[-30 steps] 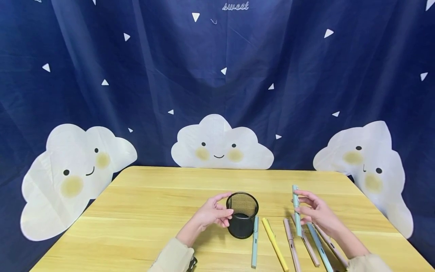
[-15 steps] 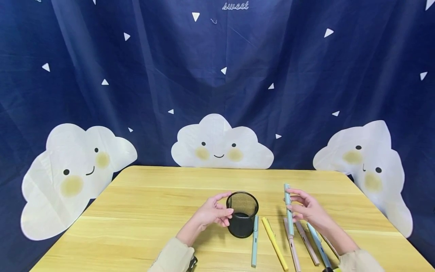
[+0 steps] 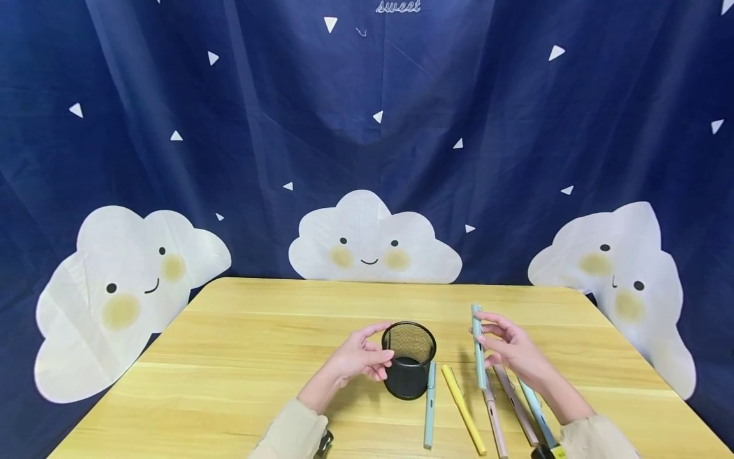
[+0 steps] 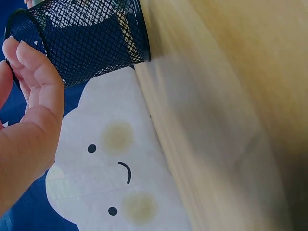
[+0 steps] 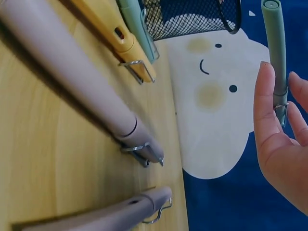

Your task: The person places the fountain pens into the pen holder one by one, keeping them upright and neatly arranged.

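On the left side of a black mesh pen cup [image 3: 408, 376], my left hand [image 3: 358, 357] holds its rim between thumb and fingers; the cup stands upright on the table. My right hand [image 3: 513, 347] pinches a light green capped pen [image 3: 478, 350] nearly upright, to the right of the cup. In the right wrist view that pen [image 5: 275, 43] shows its clip near the fingers, raised off the table. A second light green pen [image 3: 429, 408] lies just right of the cup, then a yellow pen [image 3: 463, 411].
Two pinkish pens [image 3: 495, 421] [image 3: 516, 408] and a light blue pen [image 3: 536, 411] lie below the right hand, partly covered by the forearm. The wooden table [image 3: 275, 331] reaches back to a dark blue curtain [image 3: 367, 95] with cloud prints.
My right hand has moved left toward the cup with the light green pen, lifting it slightly. The left hand has stayed at the cup.
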Demonstrator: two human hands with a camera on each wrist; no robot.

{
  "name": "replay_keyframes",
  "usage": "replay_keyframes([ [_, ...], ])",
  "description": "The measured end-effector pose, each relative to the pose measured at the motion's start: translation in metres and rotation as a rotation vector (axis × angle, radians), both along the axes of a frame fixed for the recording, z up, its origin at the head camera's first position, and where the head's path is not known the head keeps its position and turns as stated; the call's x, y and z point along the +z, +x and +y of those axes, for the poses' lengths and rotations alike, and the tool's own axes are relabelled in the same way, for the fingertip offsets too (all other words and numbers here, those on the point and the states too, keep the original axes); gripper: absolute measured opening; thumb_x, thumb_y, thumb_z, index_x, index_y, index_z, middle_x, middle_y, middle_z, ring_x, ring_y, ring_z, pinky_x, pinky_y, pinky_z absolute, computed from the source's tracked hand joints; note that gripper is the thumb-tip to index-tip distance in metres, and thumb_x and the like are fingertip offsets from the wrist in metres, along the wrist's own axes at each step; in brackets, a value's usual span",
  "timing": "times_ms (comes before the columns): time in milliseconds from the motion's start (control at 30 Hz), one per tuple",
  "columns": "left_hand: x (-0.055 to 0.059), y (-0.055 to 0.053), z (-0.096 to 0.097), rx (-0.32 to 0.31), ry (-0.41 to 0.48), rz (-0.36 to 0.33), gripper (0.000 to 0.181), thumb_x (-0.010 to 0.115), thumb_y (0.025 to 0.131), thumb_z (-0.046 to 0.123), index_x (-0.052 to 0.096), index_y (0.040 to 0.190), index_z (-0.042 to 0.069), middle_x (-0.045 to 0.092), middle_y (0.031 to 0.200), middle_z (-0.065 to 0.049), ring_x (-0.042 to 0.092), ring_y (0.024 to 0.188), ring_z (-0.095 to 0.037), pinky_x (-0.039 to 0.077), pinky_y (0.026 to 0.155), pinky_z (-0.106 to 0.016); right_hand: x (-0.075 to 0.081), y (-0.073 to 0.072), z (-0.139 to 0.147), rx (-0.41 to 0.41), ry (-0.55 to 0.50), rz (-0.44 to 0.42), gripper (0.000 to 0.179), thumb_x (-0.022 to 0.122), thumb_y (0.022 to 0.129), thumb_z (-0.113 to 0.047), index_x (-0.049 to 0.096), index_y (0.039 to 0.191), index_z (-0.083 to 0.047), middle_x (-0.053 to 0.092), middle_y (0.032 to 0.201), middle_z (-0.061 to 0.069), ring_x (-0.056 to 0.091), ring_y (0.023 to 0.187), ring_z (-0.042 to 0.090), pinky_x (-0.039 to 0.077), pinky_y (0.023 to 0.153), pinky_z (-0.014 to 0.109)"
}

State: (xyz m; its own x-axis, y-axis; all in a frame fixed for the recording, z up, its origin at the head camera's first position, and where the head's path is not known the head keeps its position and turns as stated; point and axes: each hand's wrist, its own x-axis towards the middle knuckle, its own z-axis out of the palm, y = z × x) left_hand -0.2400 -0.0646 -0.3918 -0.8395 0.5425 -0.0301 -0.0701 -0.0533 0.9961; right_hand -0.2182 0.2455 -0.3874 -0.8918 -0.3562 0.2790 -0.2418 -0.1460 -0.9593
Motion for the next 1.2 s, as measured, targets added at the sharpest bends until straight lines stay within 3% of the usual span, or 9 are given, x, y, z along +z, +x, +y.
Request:
replay_keyframes([
  [467,0.001,-0.002,0.000,-0.002,-0.006,0.005,0.063,0.057,0.084,-0.002,0.025,0.139,0.002,0.059,0.068,-0.009,0.056,0.048,-0.012,0.050,0.048,-0.023,0.004,-0.005,-0.017,-0.024,-0.098,0.019,0.033,0.046,0.090,0.005,0.051,0.119,-0.010,0.061,0.099,0.002,0.057,0.074,0.010,0.053,0.054,0.025],
  [833,-0.003,-0.002,0.000,0.009,-0.017,0.013,0.062,0.057,0.084,-0.003,0.028,0.138,0.002,0.059,0.068,-0.010,0.056,0.048,-0.013,0.051,0.048,-0.024,0.008,-0.009,-0.036,-0.079,-0.068,0.015,0.032,0.050,0.089,0.003,0.052,0.117,-0.011,0.062,0.097,0.002,0.060,0.077,0.011,0.054,0.059,0.028],
  [1200,-0.002,-0.002,-0.002,0.001,-0.004,-0.001,0.062,0.057,0.084,-0.002,0.027,0.138,0.003,0.059,0.069,-0.010,0.056,0.049,-0.013,0.050,0.048,-0.023,0.015,-0.015,-0.056,-0.082,-0.131,0.049,0.032,0.051,0.087,0.006,0.054,0.115,-0.008,0.063,0.095,0.004,0.062,0.074,0.014,0.054,0.058,0.029],
])
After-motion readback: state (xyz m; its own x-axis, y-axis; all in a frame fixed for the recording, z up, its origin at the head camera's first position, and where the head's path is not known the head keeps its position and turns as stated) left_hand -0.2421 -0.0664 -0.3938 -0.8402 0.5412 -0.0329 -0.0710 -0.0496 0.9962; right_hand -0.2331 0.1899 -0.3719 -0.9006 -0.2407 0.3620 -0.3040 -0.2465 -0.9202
